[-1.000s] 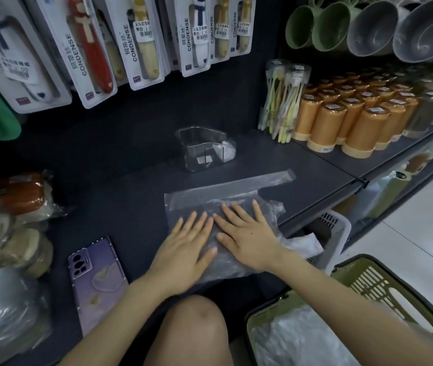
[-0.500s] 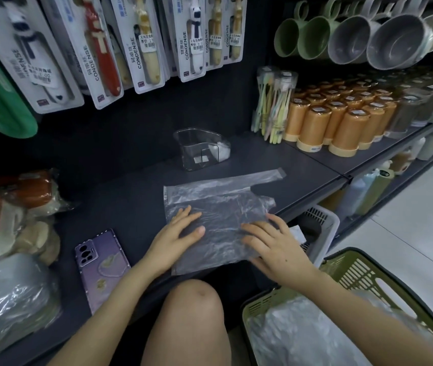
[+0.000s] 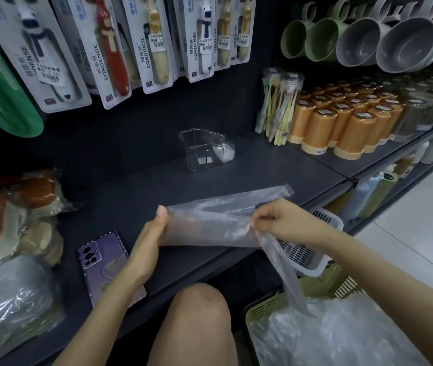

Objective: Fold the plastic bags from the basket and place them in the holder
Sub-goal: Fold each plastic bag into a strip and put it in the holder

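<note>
The plastic bag (image 3: 210, 224), clear and crinkled, is folded into a long band and held level over the front edge of the dark shelf (image 3: 263, 170), a little below the picture's centre. The left hand (image 3: 148, 240) grips its 9 o'clock end, thumb on top and fingers curled beneath. The right hand (image 3: 276, 223) pinches the 3 o'clock end between thumb and fingertips, where the handles begin. One handle strip (image 3: 285, 190) runs off toward 2 o'clock, low over the shelf. The other handle strip (image 3: 284, 276) hangs toward 5 o'clock, down to the green basket (image 3: 271, 309).

That basket sits at 5 o'clock of the bag, below the shelf, filled with a heap of clear bags (image 3: 337, 336). A bare knee (image 3: 197, 313) shows at 6 o'clock. The clear holder (image 3: 205, 151) stands at 12 o'clock of the bag, farther back on the shelf and well apart from both hands; something white lies inside it.

At 8 o'clock a purple phone (image 3: 104, 262) lies face down, partly under the left wrist. A white basket (image 3: 323, 228) shows at 3 o'clock, behind the right wrist. Orange cups (image 3: 342, 122) and a pack of toothbrushes (image 3: 278, 101) stand at 2 o'clock. Wrapped goods (image 3: 12, 207) are piled at 9 o'clock.
</note>
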Demonstrator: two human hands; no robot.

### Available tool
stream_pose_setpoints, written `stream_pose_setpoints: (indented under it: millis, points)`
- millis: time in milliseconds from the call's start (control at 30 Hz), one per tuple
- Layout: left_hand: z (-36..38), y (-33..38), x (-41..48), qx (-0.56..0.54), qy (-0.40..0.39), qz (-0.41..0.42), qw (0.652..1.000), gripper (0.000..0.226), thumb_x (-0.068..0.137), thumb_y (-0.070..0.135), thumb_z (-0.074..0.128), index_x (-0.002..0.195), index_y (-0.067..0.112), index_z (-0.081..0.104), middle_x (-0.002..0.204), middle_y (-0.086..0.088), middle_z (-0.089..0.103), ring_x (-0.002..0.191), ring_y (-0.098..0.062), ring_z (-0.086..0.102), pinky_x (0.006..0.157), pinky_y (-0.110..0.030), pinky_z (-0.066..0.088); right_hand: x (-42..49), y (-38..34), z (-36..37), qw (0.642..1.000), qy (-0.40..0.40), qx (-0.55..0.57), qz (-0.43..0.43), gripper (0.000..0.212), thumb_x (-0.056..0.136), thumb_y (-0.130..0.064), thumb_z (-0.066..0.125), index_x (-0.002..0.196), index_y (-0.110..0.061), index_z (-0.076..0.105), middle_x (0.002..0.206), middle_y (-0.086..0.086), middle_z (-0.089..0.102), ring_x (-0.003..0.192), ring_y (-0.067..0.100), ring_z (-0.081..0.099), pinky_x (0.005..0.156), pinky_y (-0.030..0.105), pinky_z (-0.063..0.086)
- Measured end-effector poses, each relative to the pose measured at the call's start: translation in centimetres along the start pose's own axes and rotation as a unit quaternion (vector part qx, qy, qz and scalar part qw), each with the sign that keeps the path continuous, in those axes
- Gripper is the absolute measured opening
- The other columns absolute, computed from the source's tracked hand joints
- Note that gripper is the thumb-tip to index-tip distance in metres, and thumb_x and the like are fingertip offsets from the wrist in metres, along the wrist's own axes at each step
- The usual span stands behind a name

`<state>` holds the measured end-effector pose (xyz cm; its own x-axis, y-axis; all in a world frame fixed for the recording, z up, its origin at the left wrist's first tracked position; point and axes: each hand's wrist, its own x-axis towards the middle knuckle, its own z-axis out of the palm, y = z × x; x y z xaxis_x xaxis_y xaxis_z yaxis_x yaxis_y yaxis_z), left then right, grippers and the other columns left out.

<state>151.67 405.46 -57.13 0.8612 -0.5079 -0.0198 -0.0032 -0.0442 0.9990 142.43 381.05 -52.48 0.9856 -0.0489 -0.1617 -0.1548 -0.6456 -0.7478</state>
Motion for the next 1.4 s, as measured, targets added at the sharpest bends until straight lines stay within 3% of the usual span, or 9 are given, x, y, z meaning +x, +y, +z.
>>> stream_pose_setpoints:
  millis: [233, 467, 633, 733, 867, 967, 1033, 1200, 1400]
  points:
    - [0.1, -1.2, 1.0, 0.073, 0.154, 0.001, 0.985, 0.043, 0.096, 0.034, 0.054, 0.07, 0.0, 0.056, 0.069, -0.002, 0.054, 0.071, -0.014, 0.048, 0.066, -0.03, 0.034, 5.4, -2.0, -1.6, 0.989, -0.095, 0.04, 0.102, 0.03, 0.097, -0.02, 0.055, 0.077, -0.004, 0.071, 0.071, 0.008, 0.066, 0.07, 0.02, 0.059, 0.069, 0.03, 0.049]
    - [-0.2, -3.3, 2.0, 0.156, 0.243, -0.015, 0.957, 0.027, 0.095, 0.015, 0.057, 0.069, 0.008, 0.054, 0.068, -0.016, 0.06, 0.062, -0.018, 0.05, 0.061, -0.033, 0.037, 8.5, -1.8, -2.7, 0.973, -0.174, 0.003, 0.151, 0.076, 0.078, -0.077, 0.039, 0.113, -0.014, 0.066, 0.103, 0.003, 0.073, 0.099, 0.018, 0.068, 0.093, 0.034, 0.051]
    - [-0.3, -4.1, 2.5, 0.2, 0.258, -0.007, 0.945, 0.028, 0.095, 0.017, 0.054, 0.071, 0.004, 0.051, 0.062, -0.008, 0.06, 0.059, -0.027, 0.056, 0.06, -0.039, 0.045, 10.1, -3.1, -3.5, 0.956, -0.22, -0.157, 0.115, 0.03, 0.087, -0.043, 0.067, 0.082, -0.014, 0.07, 0.081, 0.005, 0.07, 0.079, 0.014, 0.064, 0.078, 0.033, 0.052]
    - [-0.3, -4.2, 2.6, 0.208, 0.26, -0.01, 0.943, 0.026, 0.095, 0.019, 0.053, 0.073, 0.005, 0.052, 0.064, -0.008, 0.064, 0.063, -0.031, 0.063, 0.063, -0.045, 0.052, 11.2, -3.9, -2.9, 0.94, -0.19, -0.255, 0.123, 0.025, 0.086, -0.02, 0.064, 0.065, -0.013, 0.051, 0.067, 0.002, 0.044, 0.065, 0.017, 0.039, 0.059, 0.029, 0.031]
    - [-0.2, -3.8, 2.9, 0.226, 0.248, -0.03, 0.941, 0.015, 0.093, 0.016, 0.053, 0.079, 0.011, 0.055, 0.069, -0.006, 0.068, 0.062, -0.03, 0.064, 0.062, -0.046, 0.053, 12.4, -3.4, -1.2, 0.935, -0.178, -0.28, 0.122, 0.017, 0.079, -0.006, 0.054, 0.067, -0.003, 0.043, 0.07, 0.008, 0.034, 0.061, 0.017, 0.026, 0.054, 0.03, 0.021]
    - [-0.1, -3.2, 2.9, 0.247, 0.244, -0.041, 0.937, 0.008, 0.093, 0.016, 0.052, 0.091, 0.009, 0.055, 0.073, -0.01, 0.067, 0.067, -0.034, 0.062, 0.064, -0.044, 0.05, 13.0, -2.7, -0.2, 0.956, -0.167, -0.217, 0.104, 0.031, 0.085, -0.02, 0.063, 0.093, 0.01, 0.058, 0.089, 0.029, 0.053, 0.068, 0.029, 0.046, 0.062, 0.034, 0.042]
    - [0.0, -2.9, 2.8, 0.248, 0.244, -0.051, 0.936, 0.008, 0.093, 0.015, 0.053, 0.098, 0.008, 0.054, 0.075, -0.011, 0.065, 0.07, -0.033, 0.061, 0.064, -0.041, 0.047, 13.2, -2.1, 0.0, 0.971, -0.147, -0.166, 0.093, 0.037, 0.088, -0.032, 0.068, 0.102, 0.001, 0.069, 0.093, 0.01, 0.068, 0.089, 0.023, 0.063, 0.085, 0.034, 0.05]
    - [-0.5, -2.2, 2.6, 0.198, 0.231, -0.082, 0.949, 0.027, 0.093, 0.017, 0.056, 0.118, 0.014, 0.048, 0.086, -0.007, 0.068, 0.075, -0.021, 0.063, 0.069, -0.036, 0.05, 13.7, 0.0, 1.2, 0.987, -0.064, -0.127, 0.078, 0.022, 0.087, -0.025, 0.07, 0.067, -0.016, 0.069, 0.058, -0.016, 0.062, 0.067, 0.003, 0.058, 0.07, 0.022, 0.044]
    - [-0.6, -1.4, 2.0, 0.537, 0.277, 0.095, 0.791, 0.027, 0.077, 0.017, 0.069, 0.101, 0.006, 0.067, 0.096, -0.017, 0.059, 0.08, -0.039, 0.056, 0.067, -0.043, 0.047, 14.1, 0.4, 1.5, 0.993, -0.048, -0.083, 0.069, 0.018, 0.082, -0.025, 0.076, 0.066, -0.019, 0.07, 0.056, -0.015, 0.064, 0.068, 0.005, 0.059, 0.079, 0.03, 0.049]
